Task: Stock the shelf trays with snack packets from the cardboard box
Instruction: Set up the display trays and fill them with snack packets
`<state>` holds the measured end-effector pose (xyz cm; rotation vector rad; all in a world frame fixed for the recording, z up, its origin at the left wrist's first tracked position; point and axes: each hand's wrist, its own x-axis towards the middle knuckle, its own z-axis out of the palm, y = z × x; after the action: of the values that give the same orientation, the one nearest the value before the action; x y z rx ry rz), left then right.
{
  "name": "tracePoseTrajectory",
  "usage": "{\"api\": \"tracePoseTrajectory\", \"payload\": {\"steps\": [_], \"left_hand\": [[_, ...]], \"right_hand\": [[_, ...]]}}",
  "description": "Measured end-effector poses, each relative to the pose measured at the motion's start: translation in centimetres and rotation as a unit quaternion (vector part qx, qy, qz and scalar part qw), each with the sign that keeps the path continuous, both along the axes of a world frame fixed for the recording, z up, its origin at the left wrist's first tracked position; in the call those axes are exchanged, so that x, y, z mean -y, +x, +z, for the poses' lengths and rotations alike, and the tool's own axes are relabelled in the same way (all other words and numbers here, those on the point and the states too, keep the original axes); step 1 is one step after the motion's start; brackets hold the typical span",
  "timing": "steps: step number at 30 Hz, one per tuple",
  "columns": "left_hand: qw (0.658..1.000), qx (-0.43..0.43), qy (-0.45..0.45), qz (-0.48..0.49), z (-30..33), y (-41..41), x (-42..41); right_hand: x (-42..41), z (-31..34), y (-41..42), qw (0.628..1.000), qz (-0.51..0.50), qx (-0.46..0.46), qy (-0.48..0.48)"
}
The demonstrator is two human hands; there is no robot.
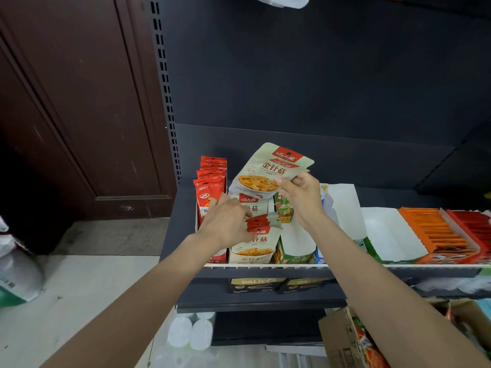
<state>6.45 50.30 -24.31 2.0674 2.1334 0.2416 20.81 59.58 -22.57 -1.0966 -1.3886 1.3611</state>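
Head view, down onto a dark metal shelf (pixel 372 166) with a pale front rail. Right hand (pixel 303 197) raised above the shelf, fingers (pixel 285 183) and thumb pinching the right edge of a flat, glossy cream snack packet (pixel 271 168) with a red logo patch at its top and a photo of yellow-orange mushroom strands on a plate. Packet tilted, held over a cream cardboard tray (pixel 251 257) printed with the same design. Inside that tray, matching packets (pixel 261 224) standing in a row, red tops showing. Left hand (pixel 225 221) lying on the tray's left side, fingers curled over the packet tops and holding them. Just left of it, a row of slim red foil packets (pixel 211 181), upright. To the right, white-lined paperboard trays (pixel 385 235) with green and blue fronts, then an orange tray (pixel 435 232) of thin orange sachets and a red tray (pixel 473 227). Bottom right, open brown cardboard box (pixel 342 338), corrugated, bright packets inside. Pale speckled floor (pixel 79 288) and dark wooden door (pixel 79 102) at left.
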Motion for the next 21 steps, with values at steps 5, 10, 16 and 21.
{"api": "tracePoseTrajectory", "payload": {"steps": [5, 10, 16, 21], "left_hand": [[0.999, 0.018, 0.026, -0.028, -0.2, -0.3, 1.1], [0.998, 0.032, 0.035, -0.033, -0.7, -0.9, 1.8], [0.997, 0.044, 0.054, -0.036, -0.8, -1.2, 2.1], [0.998, 0.033, 0.059, -0.018, -1.0, -1.1, 2.3]], "right_hand": [[0.0, -1.4, 0.8, 0.979, 0.057, 0.196, 0.020], [0.4, -1.5, 0.6, 0.927, 0.094, 0.340, 0.126], [0.3, -0.3, -0.6, 0.838, 0.123, 0.475, 0.239], [0.7, -0.3, -0.8, 0.795, 0.176, 0.540, 0.211]]}}
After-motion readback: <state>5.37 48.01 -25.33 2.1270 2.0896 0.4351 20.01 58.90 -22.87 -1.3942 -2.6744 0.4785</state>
